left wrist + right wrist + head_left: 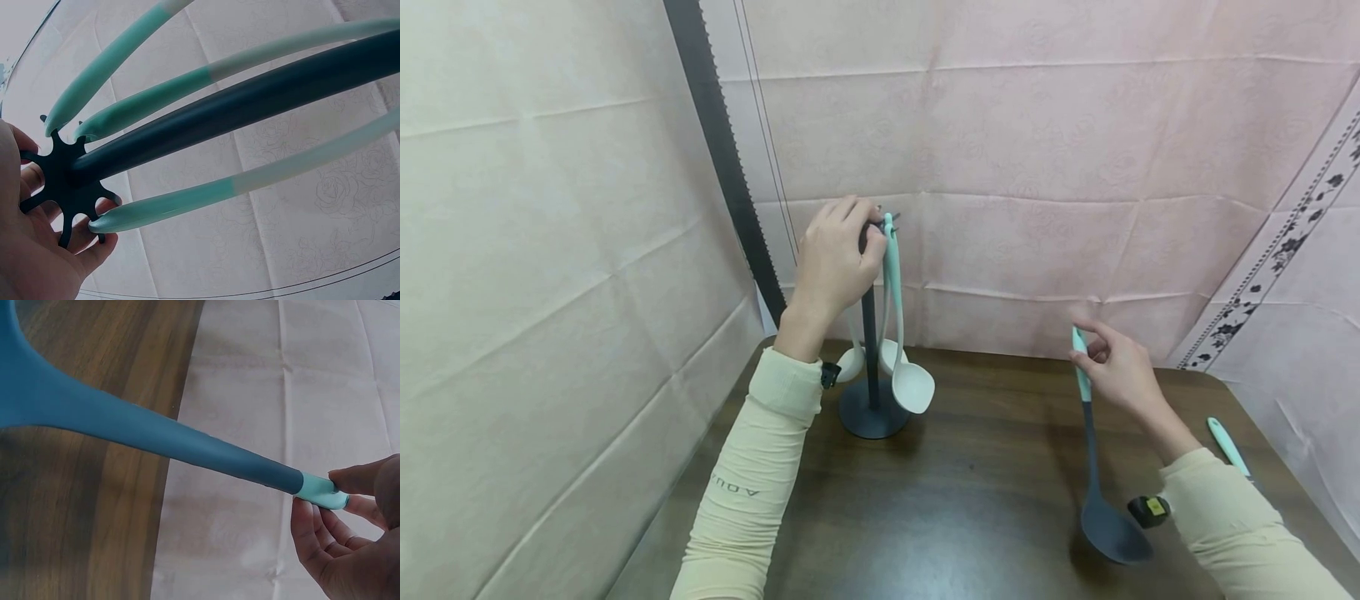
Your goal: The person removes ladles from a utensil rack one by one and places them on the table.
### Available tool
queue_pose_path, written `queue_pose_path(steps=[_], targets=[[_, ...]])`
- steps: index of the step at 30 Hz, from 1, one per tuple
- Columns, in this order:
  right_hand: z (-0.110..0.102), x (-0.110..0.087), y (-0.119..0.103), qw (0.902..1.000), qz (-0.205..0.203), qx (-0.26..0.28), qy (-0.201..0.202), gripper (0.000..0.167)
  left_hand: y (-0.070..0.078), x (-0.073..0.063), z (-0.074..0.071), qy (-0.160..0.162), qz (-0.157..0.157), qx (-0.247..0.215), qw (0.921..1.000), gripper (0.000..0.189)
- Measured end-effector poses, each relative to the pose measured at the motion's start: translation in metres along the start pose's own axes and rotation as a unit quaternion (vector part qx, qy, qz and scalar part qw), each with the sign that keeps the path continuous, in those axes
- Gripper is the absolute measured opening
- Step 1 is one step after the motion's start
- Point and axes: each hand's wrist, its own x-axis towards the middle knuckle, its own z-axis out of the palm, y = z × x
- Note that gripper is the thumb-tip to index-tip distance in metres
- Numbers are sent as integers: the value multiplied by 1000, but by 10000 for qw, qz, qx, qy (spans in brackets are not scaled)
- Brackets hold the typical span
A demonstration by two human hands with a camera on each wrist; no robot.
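A dark utensil stand with a round base rises at the back left of the table. My left hand grips its top, fingers bent around the star-shaped hook wheel in the left wrist view. Three utensils with mint handles hang from the hooks; the nearest is a white ladle-like one, the others partly hidden. At the right, my right hand pinches the mint handle of a dark grey ladle near its end. The ladle hangs bowl-down, and its handle crosses the right wrist view.
Another mint-handled utensil lies at the table's right edge, its far part hidden behind the right sleeve. The brown wooden table runs back to a pale cloth wall, and more cloth hangs on both sides.
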Motion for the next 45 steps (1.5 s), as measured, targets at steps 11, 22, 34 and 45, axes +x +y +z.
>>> queue_pose_path(steps=[11, 22, 34, 45], targets=[[-3, -2, 11, 9997, 48, -76, -235, 52, -1, 0, 0, -2, 2, -21, 10000, 33], [-8, -7, 32, 9985, 41, -299, -459, 49, 0, 1, -2, 4, -8, 23, 10000, 32], [-8, -11, 50, 9959, 164, -432, -781, 49, 0, 0, -2, -14, -36, 31, 10000, 32], [-5, -15, 65, 9939, 250, -566, -913, 49, -1, 0, 0, 5, 2, 32, 10000, 33]])
